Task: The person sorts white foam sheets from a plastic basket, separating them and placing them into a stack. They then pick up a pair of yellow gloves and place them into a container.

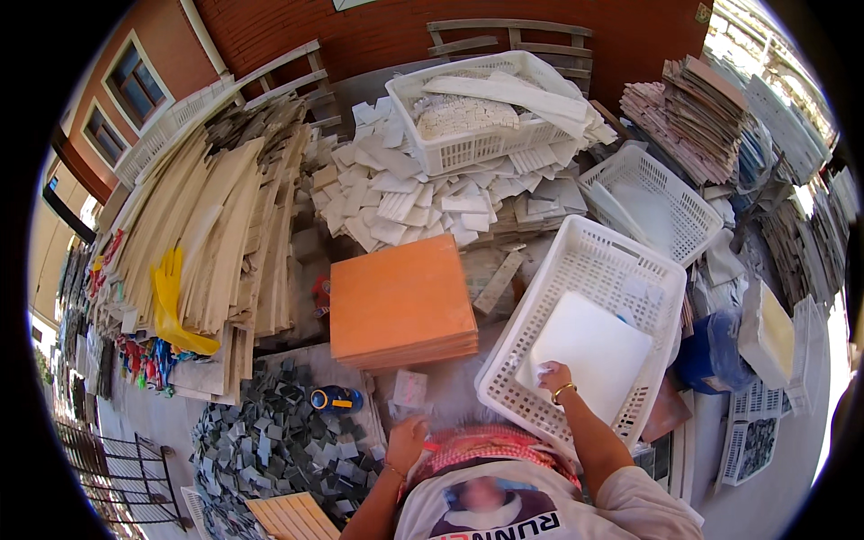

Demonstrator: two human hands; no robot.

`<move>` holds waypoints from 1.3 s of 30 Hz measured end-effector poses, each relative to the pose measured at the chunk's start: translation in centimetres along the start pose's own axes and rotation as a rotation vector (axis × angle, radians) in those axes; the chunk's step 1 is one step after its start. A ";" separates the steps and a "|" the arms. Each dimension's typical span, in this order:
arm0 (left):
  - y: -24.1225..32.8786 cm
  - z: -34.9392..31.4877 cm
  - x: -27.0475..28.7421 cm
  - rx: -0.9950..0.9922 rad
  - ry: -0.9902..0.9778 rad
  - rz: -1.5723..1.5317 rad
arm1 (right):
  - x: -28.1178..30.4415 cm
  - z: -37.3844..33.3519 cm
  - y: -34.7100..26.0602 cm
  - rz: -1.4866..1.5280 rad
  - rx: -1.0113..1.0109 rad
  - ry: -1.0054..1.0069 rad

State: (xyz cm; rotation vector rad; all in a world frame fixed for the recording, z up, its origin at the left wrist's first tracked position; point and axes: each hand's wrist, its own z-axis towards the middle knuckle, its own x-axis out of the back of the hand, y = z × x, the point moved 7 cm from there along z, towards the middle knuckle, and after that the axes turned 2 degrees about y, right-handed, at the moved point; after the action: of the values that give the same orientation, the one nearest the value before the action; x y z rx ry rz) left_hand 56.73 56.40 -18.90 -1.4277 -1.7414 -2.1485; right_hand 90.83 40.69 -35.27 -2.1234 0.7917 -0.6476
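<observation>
My right hand [555, 382] reaches into a white plastic crate [493, 360], its fingers closed round a small crumpled-looking white piece [544, 368]. Under that hand a smooth white board [605, 353] lies in the crate. A gold-coloured bracelet circles my right wrist. My left hand [408, 441] hovers just left of the red checked apron [486, 450], fingers curled in; what they hold, if anything, is hidden. A small pale square block [410, 389] rests just beyond it. Farther off stands a stack of orange sheets [402, 297].
Dark tile pieces [261, 450] heap at the left, with a blue canister [337, 400] on them. Long wooden strips [207, 234] and a yellow glove [171, 301] lie beyond. White tiles [387, 184] pile under a full crate [441, 160]. A blue bucket [706, 355] stands right.
</observation>
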 end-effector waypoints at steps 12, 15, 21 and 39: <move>12.7 1.8 -16.0 -0.530 -0.859 0.168 | -4.7 -3.7 -5.5 -1.057 0.021 0.069; 12.9 2.8 -17.4 -0.636 -0.753 0.241 | -5.7 -3.2 -4.9 -1.128 0.011 0.083; 11.8 4.5 -18.4 -0.500 -0.679 0.509 | -4.6 -2.3 -3.6 -1.069 0.065 0.002; 3.0 8.3 -28.2 0.286 -0.283 -0.115 | -4.4 -1.7 -5.7 -1.162 -0.187 -0.065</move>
State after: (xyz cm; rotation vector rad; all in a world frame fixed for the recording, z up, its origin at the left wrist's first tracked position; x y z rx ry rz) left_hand 79.75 47.93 -35.31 -1.6473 -2.1695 -1.7145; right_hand 88.57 45.94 -30.56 -2.6483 -0.5495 -1.0770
